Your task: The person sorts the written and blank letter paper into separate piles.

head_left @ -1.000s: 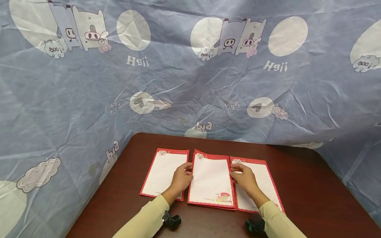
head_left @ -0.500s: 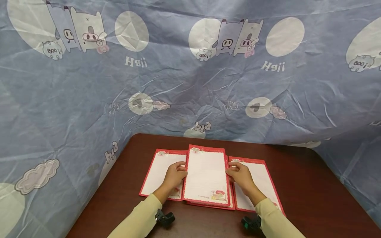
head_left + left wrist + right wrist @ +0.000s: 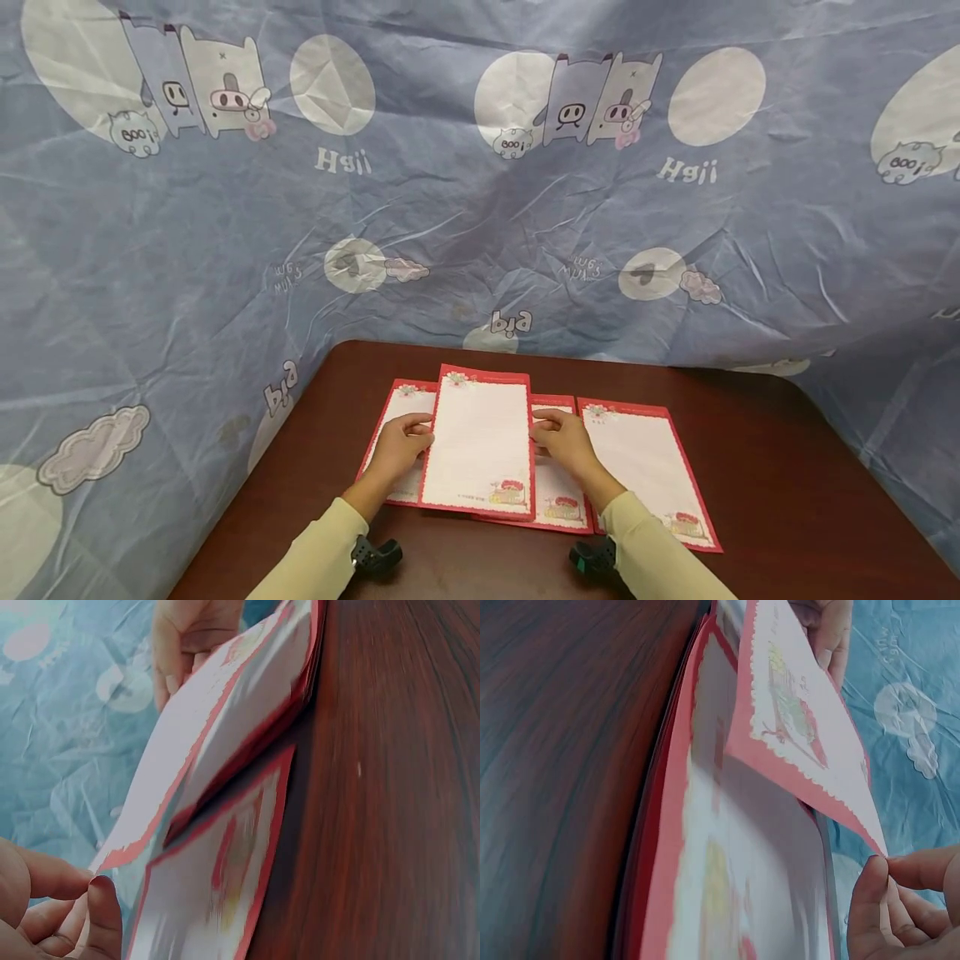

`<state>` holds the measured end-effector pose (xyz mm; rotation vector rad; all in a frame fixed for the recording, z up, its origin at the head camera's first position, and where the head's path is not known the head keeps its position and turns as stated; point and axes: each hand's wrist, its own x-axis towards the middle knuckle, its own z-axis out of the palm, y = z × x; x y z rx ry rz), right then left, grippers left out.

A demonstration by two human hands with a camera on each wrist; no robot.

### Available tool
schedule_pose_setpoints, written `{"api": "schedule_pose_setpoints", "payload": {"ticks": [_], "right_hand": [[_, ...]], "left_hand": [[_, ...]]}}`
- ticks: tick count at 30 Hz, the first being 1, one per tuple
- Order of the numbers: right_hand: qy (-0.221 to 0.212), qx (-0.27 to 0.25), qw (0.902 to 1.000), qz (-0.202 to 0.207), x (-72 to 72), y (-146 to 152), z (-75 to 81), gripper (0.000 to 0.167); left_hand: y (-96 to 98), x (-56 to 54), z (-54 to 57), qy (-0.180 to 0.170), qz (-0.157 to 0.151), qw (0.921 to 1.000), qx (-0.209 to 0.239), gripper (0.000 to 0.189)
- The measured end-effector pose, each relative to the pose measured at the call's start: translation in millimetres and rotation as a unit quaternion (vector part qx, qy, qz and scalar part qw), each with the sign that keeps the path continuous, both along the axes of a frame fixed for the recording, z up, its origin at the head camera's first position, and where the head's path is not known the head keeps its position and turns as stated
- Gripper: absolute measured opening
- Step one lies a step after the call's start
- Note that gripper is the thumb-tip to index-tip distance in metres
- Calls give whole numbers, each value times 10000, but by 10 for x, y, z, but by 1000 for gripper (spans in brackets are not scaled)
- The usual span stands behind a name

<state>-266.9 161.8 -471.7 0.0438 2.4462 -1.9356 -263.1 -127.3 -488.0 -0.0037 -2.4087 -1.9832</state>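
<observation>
Between my two hands hangs a sheet of red-bordered letter paper point(image 3: 480, 442), raised over the table. My left hand point(image 3: 399, 446) pinches its left edge between thumb and finger, and my right hand point(image 3: 564, 440) pinches the right edge. The wrist views show both pinches at the paper's edges. Partly under the held sheet lie the left paper point(image 3: 397, 407) and the middle stack of paper point(image 3: 558, 487), which looks several sheets thick in the right wrist view. To the right lies another red-bordered paper point(image 3: 648, 467), fully uncovered.
The dark brown wooden table point(image 3: 765, 467) carries all the papers. A blue cartoon-printed cloth point(image 3: 450, 192) hangs behind and around the table. Dark wrist devices point(image 3: 375, 557) sit on both forearms.
Both hands have lifted the top sheet from the middle stack and carried it left, partly over the left paper. The middle stack and the right paper are now more exposed.
</observation>
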Motion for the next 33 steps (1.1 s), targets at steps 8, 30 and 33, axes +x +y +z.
{"api": "schedule_pose_setpoints", "payload": {"ticks": [8, 30, 33], "right_hand": [[92, 103, 9996, 257, -101, -331, -42, 33], [57, 1302, 9894, 637, -255, -909, -96, 34], [47, 1341, 9883, 732, -240, -932, -120, 35]], "left_hand": [[-292, 16, -43, -95, 489, 9987, -101, 29], [-748, -110, -95, 157, 1096, 9821, -1523, 23], [-771, -115, -112, 103, 1117, 9782, -1747, 24]]}}
